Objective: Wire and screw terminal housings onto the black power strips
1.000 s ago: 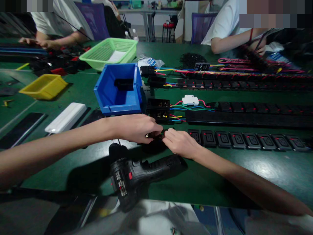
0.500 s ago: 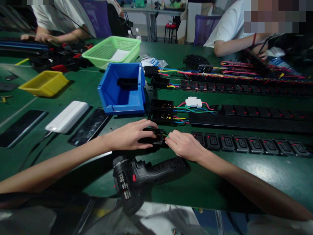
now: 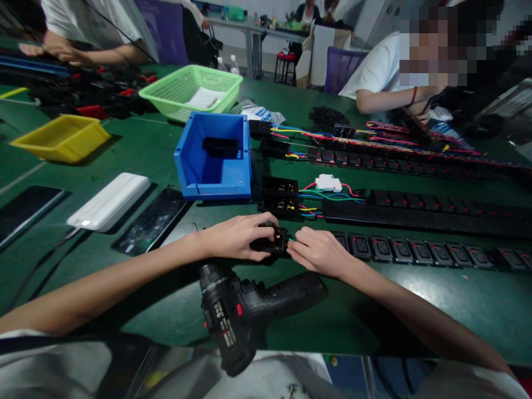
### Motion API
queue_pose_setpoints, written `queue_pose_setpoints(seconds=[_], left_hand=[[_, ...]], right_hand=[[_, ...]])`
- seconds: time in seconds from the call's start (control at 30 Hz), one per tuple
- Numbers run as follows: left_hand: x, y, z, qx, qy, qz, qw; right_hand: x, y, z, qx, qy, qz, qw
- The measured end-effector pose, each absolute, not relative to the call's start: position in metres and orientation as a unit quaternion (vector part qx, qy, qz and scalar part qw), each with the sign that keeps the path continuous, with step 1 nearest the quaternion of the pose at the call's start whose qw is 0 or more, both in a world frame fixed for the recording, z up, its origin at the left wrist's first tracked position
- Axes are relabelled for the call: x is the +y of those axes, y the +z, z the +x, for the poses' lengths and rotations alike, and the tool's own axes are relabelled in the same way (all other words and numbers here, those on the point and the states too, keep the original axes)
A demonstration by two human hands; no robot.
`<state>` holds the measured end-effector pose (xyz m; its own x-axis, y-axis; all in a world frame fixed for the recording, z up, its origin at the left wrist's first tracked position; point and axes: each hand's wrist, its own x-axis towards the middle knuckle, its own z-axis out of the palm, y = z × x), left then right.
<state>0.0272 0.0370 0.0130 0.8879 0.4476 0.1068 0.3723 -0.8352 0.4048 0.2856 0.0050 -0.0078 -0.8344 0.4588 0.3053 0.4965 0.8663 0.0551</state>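
Note:
My left hand point(image 3: 239, 237) grips a small black plastic housing point(image 3: 279, 239), thumb and fingers on its two sides. Metal contacts show inside its open top. At the housing's right end, my right hand point(image 3: 318, 250) pinches thin wires point(image 3: 290, 243), a green and a yellow one partly visible; its fingertips hide the rest. To the right of that hand runs a row of black power sockets point(image 3: 402, 250) with small red marks. Just behind my hands, two similar black housings point(image 3: 279, 195) lie with coloured wires attached. A black cordless drill point(image 3: 233, 316) rests in front of me.
Behind my left hand stands a blue bin point(image 3: 214, 191) holding a black part. Further back are a green basket point(image 3: 166, 102) and a yellow tray point(image 3: 62, 152). A white power bank point(image 3: 110, 200) and two phones lie left. Two people sit working across the table.
The view has shifted slightly, so the table's things sit a little differently in the picture. Both hands keep their hold on the housing and wires.

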Motion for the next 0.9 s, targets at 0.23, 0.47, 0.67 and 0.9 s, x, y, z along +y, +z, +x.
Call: queue_pose_setpoints(seconds=[0.23, 0.47, 0.67, 0.9], left_hand=[[0.034, 0.004, 0.023, 0.215, 0.124, 0.954, 0.166], [0.034, 0.003, 0.019, 0.209, 0.128, 0.957, 0.155], [0.032, 0.004, 0.019, 0.219, 0.134, 0.954, 0.156], [0.031, 0.003, 0.018, 0.22, 0.136, 0.953, 0.158]], right_hand=[[0.007, 0.009, 0.281, -0.956, -0.053, -0.283, 0.052], [-0.01, 0.04, 0.267, -0.938, -0.07, -0.34, 0.014], [-0.064, 0.044, 0.242, -0.962, 0.098, -0.253, 0.019], [-0.094, 0.012, 0.198, -0.943, 0.04, -0.327, -0.036]])
